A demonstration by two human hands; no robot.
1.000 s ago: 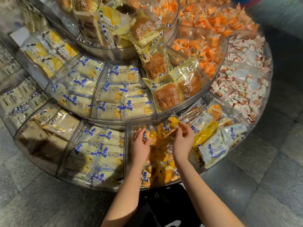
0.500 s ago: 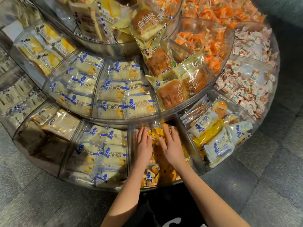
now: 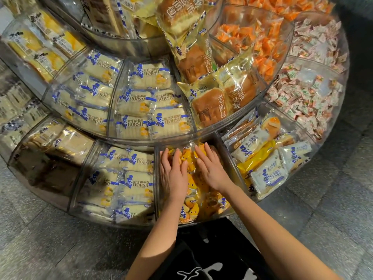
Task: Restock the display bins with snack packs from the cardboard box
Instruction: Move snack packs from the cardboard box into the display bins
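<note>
A round, tiered display of clear plastic bins (image 3: 220, 142) fills the view. In the lowest tier's middle compartment lie yellow snack packs (image 3: 192, 207) with small chick-like cakes. My left hand (image 3: 174, 172) and my right hand (image 3: 211, 168) lie flat on these packs, fingers straight, pressing on them side by side. Neither hand holds a pack. The cardboard box is not in view.
White and blue HORSH bread packs (image 3: 137, 176) fill the bin to the left, mixed white and yellow packs (image 3: 266, 164) the bin to the right. Above are brown bread packs (image 3: 210, 106), orange sweets (image 3: 260, 43) and small wrapped sweets (image 3: 306, 91). Grey stone floor (image 3: 333, 199) surrounds the stand.
A second ago both hands pinched a yellow pack above the bin. They have since laid it down and now press flat on the packs, a little further in.
</note>
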